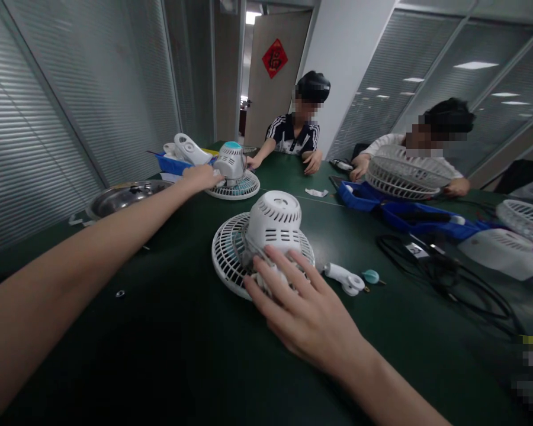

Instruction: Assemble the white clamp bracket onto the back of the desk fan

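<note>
A white fan motor housing on its round grille (273,222) lies face down in the middle of the green table (169,331). My right hand (299,302) rests on its near side with fingers spread flat. My left arm reaches far out; my left hand (203,176) is closed around the side of a second white fan (231,168) with a teal cap, lying on its grille. What the fingers grip there is partly hidden.
A white bracket (345,278) and a teal knob (371,276) lie right of the near fan. A metal bowl (124,197) sits at the left. Blue trays (408,213), black cables (444,266) and more fan parts crowd the right. Two people sit across.
</note>
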A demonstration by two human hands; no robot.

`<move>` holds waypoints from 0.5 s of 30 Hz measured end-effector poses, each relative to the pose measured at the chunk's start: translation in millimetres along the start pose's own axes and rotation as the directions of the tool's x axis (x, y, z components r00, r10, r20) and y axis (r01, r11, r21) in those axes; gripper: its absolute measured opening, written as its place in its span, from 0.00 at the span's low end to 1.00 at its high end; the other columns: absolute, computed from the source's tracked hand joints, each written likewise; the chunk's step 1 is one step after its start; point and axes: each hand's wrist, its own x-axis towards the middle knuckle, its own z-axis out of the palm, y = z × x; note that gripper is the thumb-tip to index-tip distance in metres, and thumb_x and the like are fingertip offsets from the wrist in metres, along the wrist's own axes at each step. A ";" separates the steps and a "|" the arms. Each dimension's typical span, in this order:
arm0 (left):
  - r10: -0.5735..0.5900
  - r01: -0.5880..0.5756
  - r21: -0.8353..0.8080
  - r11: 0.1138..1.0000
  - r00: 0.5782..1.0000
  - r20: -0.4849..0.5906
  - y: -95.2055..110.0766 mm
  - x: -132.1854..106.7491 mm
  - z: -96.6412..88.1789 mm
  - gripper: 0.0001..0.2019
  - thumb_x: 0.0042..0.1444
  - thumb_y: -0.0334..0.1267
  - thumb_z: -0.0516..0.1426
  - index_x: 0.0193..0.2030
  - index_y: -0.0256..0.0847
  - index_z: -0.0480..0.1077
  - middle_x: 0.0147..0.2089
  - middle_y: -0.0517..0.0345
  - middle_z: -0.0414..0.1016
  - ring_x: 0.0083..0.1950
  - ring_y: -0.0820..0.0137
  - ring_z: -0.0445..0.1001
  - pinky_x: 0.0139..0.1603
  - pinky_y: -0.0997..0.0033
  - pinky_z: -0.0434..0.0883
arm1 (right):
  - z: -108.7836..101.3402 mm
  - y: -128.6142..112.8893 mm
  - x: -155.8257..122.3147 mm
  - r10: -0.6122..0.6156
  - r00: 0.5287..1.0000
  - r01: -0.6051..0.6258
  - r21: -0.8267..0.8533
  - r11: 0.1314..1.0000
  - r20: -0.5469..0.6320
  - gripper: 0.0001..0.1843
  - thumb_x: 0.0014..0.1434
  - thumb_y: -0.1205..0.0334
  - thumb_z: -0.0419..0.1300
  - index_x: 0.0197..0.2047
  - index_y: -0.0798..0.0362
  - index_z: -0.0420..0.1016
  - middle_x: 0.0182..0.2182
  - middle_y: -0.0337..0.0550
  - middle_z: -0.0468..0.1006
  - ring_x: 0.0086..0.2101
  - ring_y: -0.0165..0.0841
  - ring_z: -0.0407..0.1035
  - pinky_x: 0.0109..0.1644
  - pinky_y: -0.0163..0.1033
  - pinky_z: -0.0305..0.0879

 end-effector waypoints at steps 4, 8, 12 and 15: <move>0.005 0.003 0.128 0.992 0.998 -0.064 5.3 -5.2 9.7 0.31 0.57 0.56 0.46 0.48 0.27 0.72 0.53 0.30 0.71 0.57 0.40 0.65 0.56 0.46 0.57 | 16.6 16.7 2.7 0.154 0.980 -0.151 -0.035 0.988 0.125 0.27 0.61 0.69 0.51 0.64 0.58 0.58 0.65 0.51 0.57 0.65 0.50 0.42 0.62 0.59 0.57; 0.058 -0.035 0.197 0.980 0.992 -0.114 8.9 -15.7 14.6 0.33 0.57 0.56 0.44 0.46 0.24 0.74 0.52 0.27 0.71 0.59 0.41 0.61 0.57 0.49 0.54 | 38.6 29.3 18.1 0.264 0.957 -0.254 -0.095 0.963 0.118 0.28 0.59 0.76 0.48 0.63 0.60 0.59 0.65 0.53 0.56 0.66 0.51 0.39 0.62 0.57 0.60; 0.074 -0.048 0.221 0.974 0.991 -0.110 9.9 -22.7 13.9 0.33 0.58 0.54 0.43 0.45 0.23 0.74 0.51 0.27 0.72 0.59 0.43 0.61 0.56 0.52 0.55 | 60.1 37.7 37.2 0.385 0.915 -0.366 -0.151 0.918 0.120 0.26 0.59 0.76 0.48 0.60 0.57 0.64 0.65 0.51 0.55 0.66 0.52 0.35 0.63 0.59 0.56; 0.081 -0.060 0.219 0.974 0.993 -0.088 14.7 -29.2 12.4 0.32 0.58 0.52 0.42 0.46 0.23 0.74 0.50 0.29 0.74 0.56 0.45 0.66 0.53 0.55 0.60 | 70.7 46.2 48.9 0.451 0.881 -0.430 -0.156 0.889 0.142 0.27 0.57 0.76 0.50 0.61 0.57 0.64 0.66 0.51 0.52 0.67 0.51 0.32 0.64 0.59 0.54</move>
